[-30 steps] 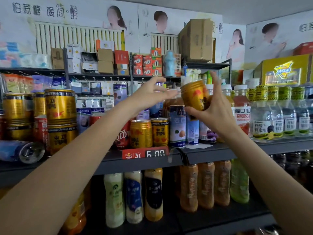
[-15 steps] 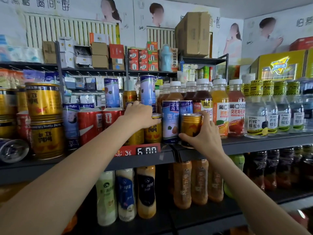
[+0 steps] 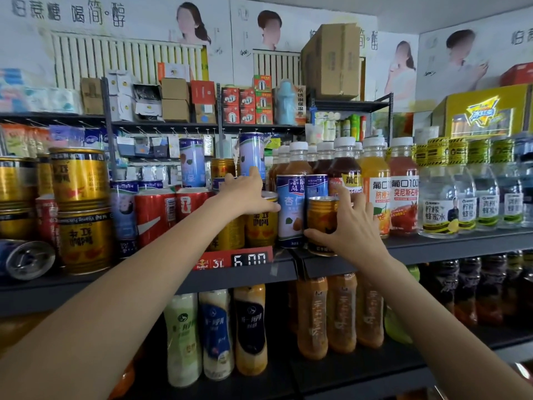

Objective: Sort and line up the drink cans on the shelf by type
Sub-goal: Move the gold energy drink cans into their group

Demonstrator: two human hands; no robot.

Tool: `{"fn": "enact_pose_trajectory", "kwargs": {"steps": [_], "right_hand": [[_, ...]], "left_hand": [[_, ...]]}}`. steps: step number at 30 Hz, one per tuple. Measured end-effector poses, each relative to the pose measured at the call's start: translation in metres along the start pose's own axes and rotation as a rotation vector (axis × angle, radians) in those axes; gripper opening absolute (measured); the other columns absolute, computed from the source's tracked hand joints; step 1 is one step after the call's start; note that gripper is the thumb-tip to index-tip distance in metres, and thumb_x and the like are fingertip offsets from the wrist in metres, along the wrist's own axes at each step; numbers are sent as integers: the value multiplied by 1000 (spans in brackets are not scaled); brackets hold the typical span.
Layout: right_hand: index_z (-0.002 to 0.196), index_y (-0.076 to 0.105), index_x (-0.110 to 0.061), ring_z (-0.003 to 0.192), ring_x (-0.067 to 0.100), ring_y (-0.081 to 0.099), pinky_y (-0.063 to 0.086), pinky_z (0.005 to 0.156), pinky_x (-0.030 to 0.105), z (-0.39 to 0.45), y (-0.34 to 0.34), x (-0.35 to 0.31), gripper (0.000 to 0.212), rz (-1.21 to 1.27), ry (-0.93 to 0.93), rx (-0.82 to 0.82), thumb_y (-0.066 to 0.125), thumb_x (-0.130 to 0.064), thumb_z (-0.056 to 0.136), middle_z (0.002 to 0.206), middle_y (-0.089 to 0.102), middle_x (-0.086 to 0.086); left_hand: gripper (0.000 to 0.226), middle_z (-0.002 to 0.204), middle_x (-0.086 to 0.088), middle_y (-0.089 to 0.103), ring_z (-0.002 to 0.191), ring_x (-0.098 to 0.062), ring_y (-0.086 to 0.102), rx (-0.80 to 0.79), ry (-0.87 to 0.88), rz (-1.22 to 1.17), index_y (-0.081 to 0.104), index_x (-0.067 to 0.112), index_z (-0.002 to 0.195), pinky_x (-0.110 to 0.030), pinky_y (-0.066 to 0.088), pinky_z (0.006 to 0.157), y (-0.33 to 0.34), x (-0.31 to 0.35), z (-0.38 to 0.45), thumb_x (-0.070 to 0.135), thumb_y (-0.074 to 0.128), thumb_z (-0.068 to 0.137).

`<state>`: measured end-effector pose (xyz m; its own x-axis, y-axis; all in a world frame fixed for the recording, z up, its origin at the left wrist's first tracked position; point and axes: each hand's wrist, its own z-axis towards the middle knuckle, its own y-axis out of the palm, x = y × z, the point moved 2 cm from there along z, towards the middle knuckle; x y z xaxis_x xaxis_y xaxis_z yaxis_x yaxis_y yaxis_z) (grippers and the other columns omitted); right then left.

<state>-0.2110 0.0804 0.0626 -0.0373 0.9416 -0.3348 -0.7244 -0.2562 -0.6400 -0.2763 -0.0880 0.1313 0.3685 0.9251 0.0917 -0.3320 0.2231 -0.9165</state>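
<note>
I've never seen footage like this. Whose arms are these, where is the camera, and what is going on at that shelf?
No machine here: a person wears a wide-angle camera on the head, so you look down their own two arms at a shop shelf. The right hand has its fingers and thumb round a short gold can standing at the shelf's front edge, beside a tall blue can. The left hand lies over the top of another gold can. Further left stand red cans and stacked big gold cans; one blue can lies on its side. Bottled drinks fill the right.
</note>
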Motion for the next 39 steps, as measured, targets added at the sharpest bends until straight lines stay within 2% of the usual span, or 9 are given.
{"fn": "enact_pose_trajectory", "kwargs": {"steps": [4, 8, 14, 18, 21, 24, 28, 35, 39], "right_hand": [[140, 22, -18, 124, 31, 31, 31, 99, 42, 1, -9, -6, 86, 24, -52, 94, 67, -51, 75, 132, 32, 12], [126, 41, -9, 111, 17, 41, 30, 87, 17, 10, -34, -38, 57, 355, -280, 302, 67, -34, 82, 120, 42, 5], [118, 40, -26, 95, 19, 65, 56, 81, 37, 32, -44, -83, 43, 1035, -227, -1, 66, -28, 84, 120, 53, 3], [103, 49, -35, 101, 27, 62, 55, 80, 49, 46, -48, -89, 34, 1054, -228, -50, 71, -32, 78, 119, 57, 8], [103, 55, -32, 99, 24, 62, 56, 73, 39, 62, -63, -93, 33, 999, -213, -102, 74, -27, 76, 104, 64, 6], [112, 58, -21, 95, 18, 57, 45, 67, 23, 79, -81, -108, 39, 671, -310, -168, 73, -25, 76, 94, 59, 0], [119, 57, -14, 114, 26, 49, 42, 92, 38, 87, -72, -127, 43, 277, -422, -281, 70, -24, 79, 118, 54, 9], [122, 56, -17, 115, 25, 45, 40, 90, 36, 102, -44, -131, 45, 21, -422, -480, 70, -26, 80, 131, 47, 8], [126, 48, -18, 101, 17, 42, 35, 93, 34, 96, -20, -127, 51, -112, -444, -668, 69, -26, 80, 113, 45, 2]], "left_hand": [[71, 124, -11, 46, 120, -28, 35, 282, 60, -195, 28, 6, 131, -39, 33, 91, -21, 5, -12, 47, 60, 83], [54, 107, 1, 42, 110, -19, 41, 561, -13, -630, 34, 15, 116, -40, 40, 94, -54, -5, -23, 45, 62, 82], [34, 97, -6, 59, 88, -15, 59, 321, -96, -1571, 50, 10, 111, -29, 53, 80, -74, -15, -38, 29, 64, 85], [17, 91, -8, 59, 84, -18, 60, 174, -172, -1817, 52, 15, 92, -28, 52, 72, -61, -20, -47, 29, 61, 87], [22, 107, -12, 58, 101, -21, 58, 90, -125, -1633, 53, 14, 103, -32, 51, 86, -57, -29, -46, 33, 53, 91], [36, 110, 1, 58, 105, -15, 54, 47, -48, -892, 56, 10, 115, -30, 42, 93, -52, -45, -47, 36, 53, 91], [33, 107, 5, 57, 104, -10, 53, -33, 170, -276, 61, 15, 112, -24, 38, 84, -30, -56, -52, 35, 61, 86], [26, 113, 6, 59, 98, -2, 50, 17, 244, -267, 61, 18, 106, -16, 38, 82, -21, -69, -50, 21, 68, 81], [24, 114, 4, 59, 100, -5, 52, 12, 237, -238, 61, 19, 104, -21, 41, 86, -22, -69, -48, 21, 69, 81]]}}
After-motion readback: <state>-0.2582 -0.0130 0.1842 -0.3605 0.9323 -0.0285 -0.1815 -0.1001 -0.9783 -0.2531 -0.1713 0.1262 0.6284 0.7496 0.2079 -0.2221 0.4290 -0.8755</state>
